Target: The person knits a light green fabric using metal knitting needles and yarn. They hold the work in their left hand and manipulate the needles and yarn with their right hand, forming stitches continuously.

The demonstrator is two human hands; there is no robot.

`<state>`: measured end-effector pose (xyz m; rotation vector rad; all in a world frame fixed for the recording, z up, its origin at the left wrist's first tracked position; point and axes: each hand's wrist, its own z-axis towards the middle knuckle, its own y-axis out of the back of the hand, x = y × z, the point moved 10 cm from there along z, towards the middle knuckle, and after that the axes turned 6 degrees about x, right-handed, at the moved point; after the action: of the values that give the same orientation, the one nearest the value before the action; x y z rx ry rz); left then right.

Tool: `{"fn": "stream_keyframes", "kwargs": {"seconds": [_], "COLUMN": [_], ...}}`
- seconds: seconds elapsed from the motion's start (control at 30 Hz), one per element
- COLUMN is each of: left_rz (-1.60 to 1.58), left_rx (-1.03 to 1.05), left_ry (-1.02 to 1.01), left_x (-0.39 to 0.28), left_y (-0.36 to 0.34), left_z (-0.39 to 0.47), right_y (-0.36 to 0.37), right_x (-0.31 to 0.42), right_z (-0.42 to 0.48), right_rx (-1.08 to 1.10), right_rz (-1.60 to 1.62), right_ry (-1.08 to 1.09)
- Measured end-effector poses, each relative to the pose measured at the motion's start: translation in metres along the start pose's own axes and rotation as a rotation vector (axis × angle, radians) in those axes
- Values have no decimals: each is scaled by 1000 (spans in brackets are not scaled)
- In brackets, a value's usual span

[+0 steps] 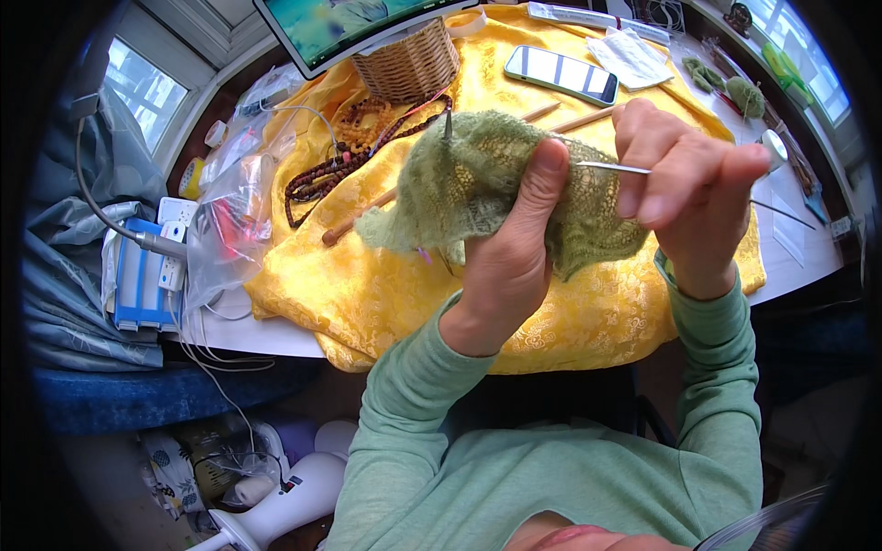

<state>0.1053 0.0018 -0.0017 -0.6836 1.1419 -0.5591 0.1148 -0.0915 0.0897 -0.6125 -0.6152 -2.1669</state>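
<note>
A fuzzy green knitted piece is bunched in my left hand, with the thumb pressed across its front. One dark metal needle tip pokes up at the piece's upper left. Between the fingers of my right hand is a thin metal needle, its point touching or just in front of the knit near my left thumb. A thin dark shaft shows again beyond the right hand; the fingers hide the stretch between. Wooden knitting needles lie behind the knit, and a knobbed wooden end shows at its left.
Yellow brocade cloth covers the table. Bead strings lie left of a wicker basket, under a screen. Farther back are a phone and tissue. Green yarn sits right; plastic bags and cables crowd the left.
</note>
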Motion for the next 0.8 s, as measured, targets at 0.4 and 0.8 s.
{"fn": "stream_keyframes", "kwargs": {"seconds": [0.4, 0.8], "left_rz": [1, -135], "left_rx": [25, 149], "left_ry": [-10, 70], "left_x": [-2, 5], "left_y": [3, -7], "left_z": [0, 4], "right_y": [5, 8], "right_x": [-33, -47], "right_z": [-11, -19], "right_rx": [-235, -240], "right_rz": [79, 306], "right_ry": [-429, -476]}}
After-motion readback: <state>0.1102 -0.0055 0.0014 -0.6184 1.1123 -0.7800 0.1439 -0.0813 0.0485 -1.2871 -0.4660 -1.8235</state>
